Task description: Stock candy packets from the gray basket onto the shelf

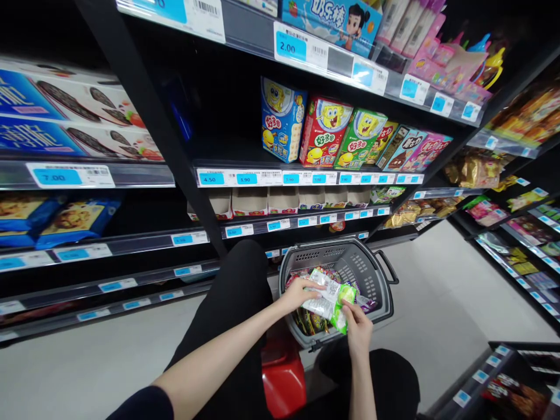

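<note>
Over a grey shopping basket [289,259], a green-and-white snack packet [324,304] lies between my two hands, its printed white back with a code facing up. My left hand [300,296] holds the packet's left part, fingers laid across it. At its bright green right end, my right hand [357,324] grips it between thumb and fingers. Below the packet, the basket holds several colourful snack packets [308,322], partly covered by my hands; a purple packet [366,303] shows at the right. Whether I hold one packet or a small stack, I cannot tell.
Cartoon snack boxes [326,131] stand on the shelf ahead, above a row of open cardboard trays [283,200]. Cookie boxes [79,119] fill the left shelf. A red stool [283,376] is between my legs. The aisle floor [441,280] runs to the right, past more shelves.
</note>
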The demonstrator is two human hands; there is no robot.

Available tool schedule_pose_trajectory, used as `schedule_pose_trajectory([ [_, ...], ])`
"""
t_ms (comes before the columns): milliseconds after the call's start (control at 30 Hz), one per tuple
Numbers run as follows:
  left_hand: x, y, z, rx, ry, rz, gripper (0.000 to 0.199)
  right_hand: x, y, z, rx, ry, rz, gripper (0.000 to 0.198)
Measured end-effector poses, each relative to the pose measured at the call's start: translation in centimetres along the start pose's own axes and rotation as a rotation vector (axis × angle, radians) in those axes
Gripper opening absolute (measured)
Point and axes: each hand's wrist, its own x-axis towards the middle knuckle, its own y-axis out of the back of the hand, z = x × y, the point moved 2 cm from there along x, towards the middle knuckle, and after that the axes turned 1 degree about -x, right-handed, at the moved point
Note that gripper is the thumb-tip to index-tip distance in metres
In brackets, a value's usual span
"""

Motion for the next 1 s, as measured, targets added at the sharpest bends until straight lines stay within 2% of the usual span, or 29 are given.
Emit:
schedule_pose_trajectory([
  [100,0.0,-0.2,-0.2,0.065,-0.013,0.056,0.021,0.0,-0.5,-0.1,-0.034,0.031,0.037,0.024],
  [233,0.1,-0.3,0.1,0.117,0.003,0.153,0.017,0.1,-1.2,0.3,-0.113,-0.004,0.122,0.028],
  [367,0.3,0.4,0.5,0.035,0.009,0.208,0.013,0.4,-1.5,0.9,-0.006,-0.095,0.11,0.027],
  [500,0.4,1.0,0.0,-0.241,0.131,0.143,0.016,0.2,-0.8,0.9,0.192,-0.172,0.024,0.03],
  [633,0.3,0.6,-0.5,-0.37,0.269,0.076,0.011,-0.3,0.0,0.4,0.546,-0.346,-0.052,0.022],
  [733,0.3,0.2,-0.3,-0.552,0.31,0.019,0.023,-0.5,0.2,-0.3,0.67,-0.353,-0.076,0.025],
  [800,0.4,0.1,-0.2,-0.608,0.302,-0.015,0.032,-0.4,0.0,-0.6,0.673,-0.324,-0.087,0.031],
  [900,0.4,0.1,-0.4,-0.439,0.293,-0.003,0.026,-0.3,-0.1,-0.2,0.532,-0.311,-0.022,0.033],
  [967,0.3,0.0,-1.0,-0.232,0.316,0.014,0.01,-0.1,0.2,0.2,0.341,-0.289,0.048,0.028],
  [1000,0.4,0.1,-1.3,-0.121,0.319,0.02,0.012,0.0,0.5,0.4,0.225,-0.264,0.078,0.027],
])
